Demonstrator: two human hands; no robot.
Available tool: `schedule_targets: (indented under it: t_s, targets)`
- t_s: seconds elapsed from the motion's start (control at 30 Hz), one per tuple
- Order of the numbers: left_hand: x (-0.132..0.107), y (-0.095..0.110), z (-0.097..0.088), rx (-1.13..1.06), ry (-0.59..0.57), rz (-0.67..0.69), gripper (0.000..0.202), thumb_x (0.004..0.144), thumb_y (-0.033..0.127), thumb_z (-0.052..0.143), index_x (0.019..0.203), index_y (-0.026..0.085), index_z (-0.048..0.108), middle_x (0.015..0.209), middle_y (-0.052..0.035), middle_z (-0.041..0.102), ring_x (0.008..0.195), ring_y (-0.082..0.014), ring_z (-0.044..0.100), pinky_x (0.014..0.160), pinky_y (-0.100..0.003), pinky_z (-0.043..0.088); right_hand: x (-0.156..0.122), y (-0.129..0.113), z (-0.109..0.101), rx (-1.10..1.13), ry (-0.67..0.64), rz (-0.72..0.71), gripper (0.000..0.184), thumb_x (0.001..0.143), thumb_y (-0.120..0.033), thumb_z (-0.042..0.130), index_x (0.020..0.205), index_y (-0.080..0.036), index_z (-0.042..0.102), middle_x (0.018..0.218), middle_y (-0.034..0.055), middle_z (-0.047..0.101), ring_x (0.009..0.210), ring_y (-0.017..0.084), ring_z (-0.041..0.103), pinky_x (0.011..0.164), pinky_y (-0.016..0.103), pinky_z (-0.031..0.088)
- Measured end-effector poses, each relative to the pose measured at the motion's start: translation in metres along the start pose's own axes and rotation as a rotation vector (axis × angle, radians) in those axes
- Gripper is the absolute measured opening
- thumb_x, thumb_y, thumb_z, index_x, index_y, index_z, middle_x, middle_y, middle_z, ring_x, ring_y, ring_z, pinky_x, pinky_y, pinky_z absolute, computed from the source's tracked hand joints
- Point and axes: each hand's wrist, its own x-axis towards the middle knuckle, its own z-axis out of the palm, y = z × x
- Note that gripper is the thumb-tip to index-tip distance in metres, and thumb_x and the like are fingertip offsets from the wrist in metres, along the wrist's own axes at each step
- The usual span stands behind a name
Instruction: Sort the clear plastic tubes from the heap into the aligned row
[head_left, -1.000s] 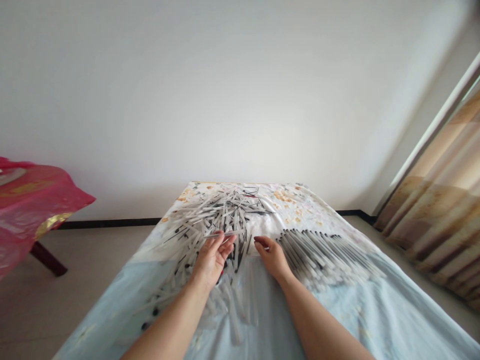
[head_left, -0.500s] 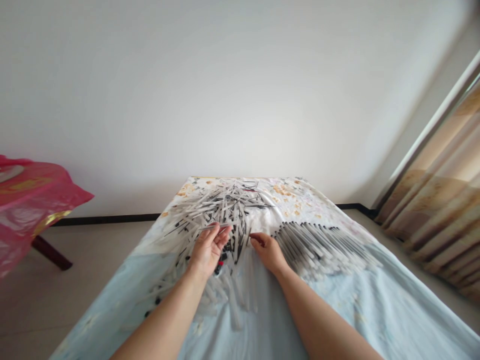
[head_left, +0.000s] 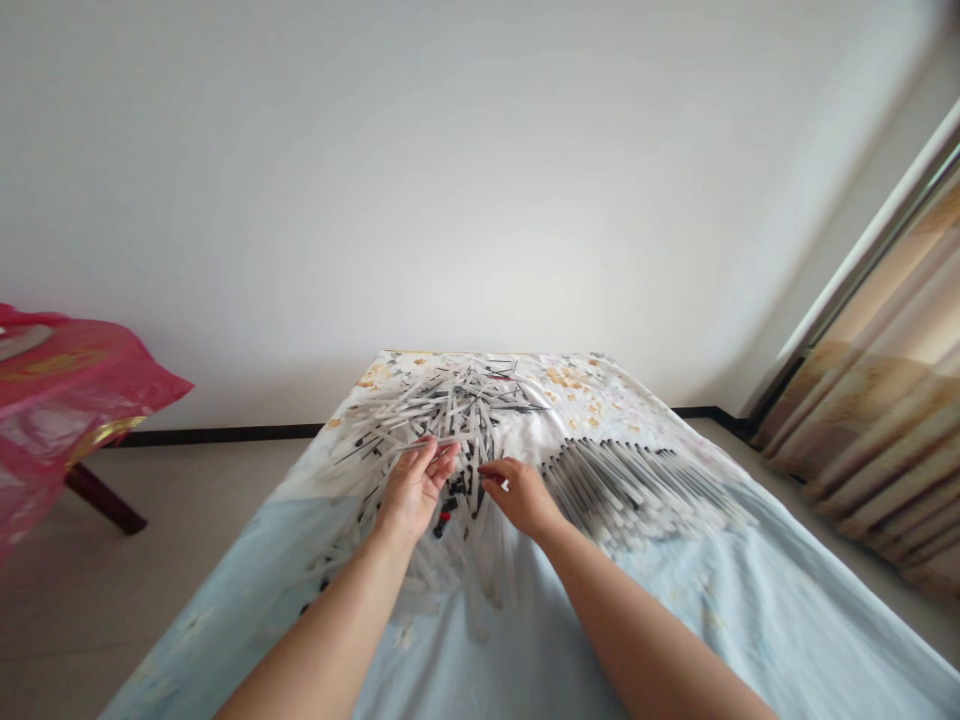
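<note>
A loose heap of thin white and black pen tubes (head_left: 442, 410) covers the far middle of a cloth-covered table (head_left: 750, 620). My left hand (head_left: 414, 490) is raised over the heap's near edge, its fingertips pinched on one pale tube (head_left: 431, 443) held crosswise. My right hand (head_left: 517, 493) rests palm down beside it, fingers curled on a small white piece at the heap's edge. To the right lies a neat row of tubes (head_left: 637, 480) laid side by side.
A few tubes lie scattered on the light blue cloth (head_left: 465, 590) between my forearms. A red plastic sheet (head_left: 67, 390) covers furniture at the left. Striped curtains (head_left: 885, 420) hang at the right. A white wall stands behind the table.
My right hand has slid left toward my left hand and the heap's edge. My left hand has lifted slightly, still pinching the tube.
</note>
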Motion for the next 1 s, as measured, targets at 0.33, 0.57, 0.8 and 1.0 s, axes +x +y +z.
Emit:
schedule_targets:
  t_s: [0.33,0.57,0.8,1.0]
  targets:
    - [0.0,-0.003,-0.002,0.024,0.039,-0.006,0.016,0.065,0.013,0.065,0.078,0.014,0.055,0.072,-0.0057,0.068,0.075,-0.0178,0.065,0.059,-0.021,0.051,0.001,-0.008,0.013,-0.269,-0.119,-0.009,0.022,0.079,-0.033,0.05,0.096,-0.029,0.063,0.093,0.0026,0.06,0.093,0.02,0.044,0.079,0.033,0.028]
    - [-0.002,-0.004,0.001,0.032,0.099,-0.021,0.017,0.064,0.014,0.065,0.077,0.013,0.054,0.067,-0.0056,0.067,0.07,-0.0177,0.065,0.057,-0.022,0.051,0.003,-0.003,0.005,-0.424,-0.127,0.041,0.019,0.078,-0.033,0.051,0.085,-0.026,0.067,0.09,0.0052,0.058,0.093,0.023,0.041,0.076,0.035,0.026]
    - [-0.002,-0.003,0.002,0.018,0.104,-0.039,0.013,0.067,0.014,0.063,0.076,0.013,0.054,0.067,-0.0059,0.067,0.071,-0.0181,0.065,0.057,-0.023,0.05,0.015,0.002,0.009,-0.372,-0.052,0.119,0.023,0.076,-0.033,0.053,0.096,-0.028,0.064,0.093,0.0061,0.058,0.095,0.024,0.042,0.079,0.035,0.027]
    - [-0.001,-0.005,-0.001,0.003,0.085,-0.059,0.014,0.067,0.015,0.062,0.078,0.014,0.053,0.069,-0.0053,0.067,0.072,-0.0173,0.065,0.058,-0.023,0.05,0.025,0.004,0.017,-0.4,-0.047,0.147,0.023,0.077,-0.034,0.051,0.093,-0.027,0.066,0.091,0.0078,0.058,0.095,0.026,0.042,0.077,0.035,0.027]
